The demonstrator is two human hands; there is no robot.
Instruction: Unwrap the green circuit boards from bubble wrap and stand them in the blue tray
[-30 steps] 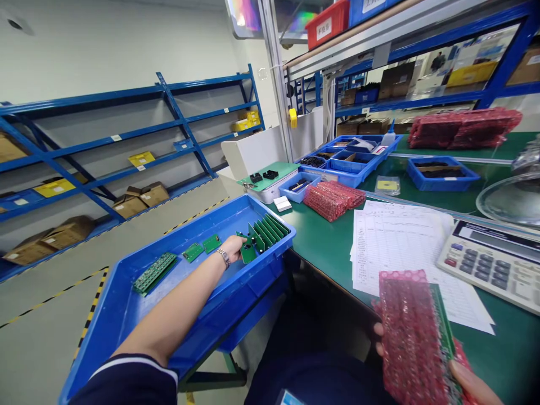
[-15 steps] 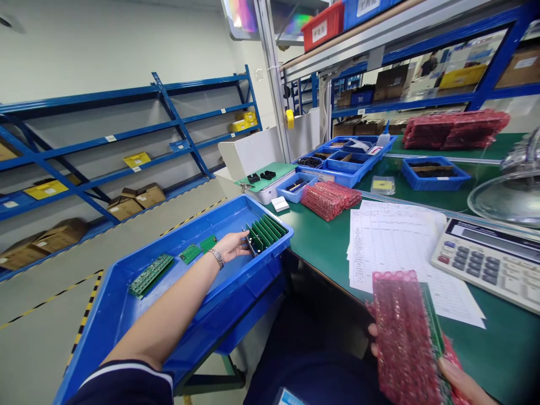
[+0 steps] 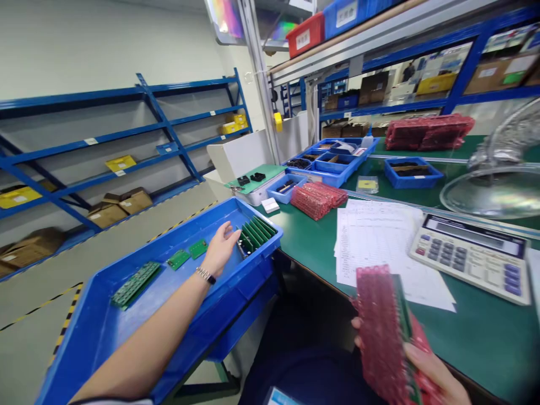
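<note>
My left hand (image 3: pixel 221 247) hovers over the big blue tray (image 3: pixel 139 337), empty, its fingers loosely bent and apart. Just right of it, several green circuit boards (image 3: pixel 258 230) stand on edge in a row at the tray's far right end. Two small flat boards (image 3: pixel 179 259) and a stack of boards (image 3: pixel 135 284) lie farther left in the tray. At lower right, my right hand (image 3: pixel 432 368) is closed around a bubble-wrapped circuit board pack (image 3: pixel 382 332). A green board edge shows beside the pink wrap; the palm side is hidden.
On the green bench lie printed sheets (image 3: pixel 367 236), a calculator (image 3: pixel 470 253) and pink bubble-wrapped packs (image 3: pixel 316 198). Behind them are a divided blue parts bin (image 3: pixel 337 177) and a small blue bin (image 3: pixel 411 173). A magnifier lens (image 3: pixel 493 191) hangs at right.
My left hand has let go of the nearest standing board and lifted up and left from the row. The right hand keeps its wrapped pack. The view has shifted slightly right.
</note>
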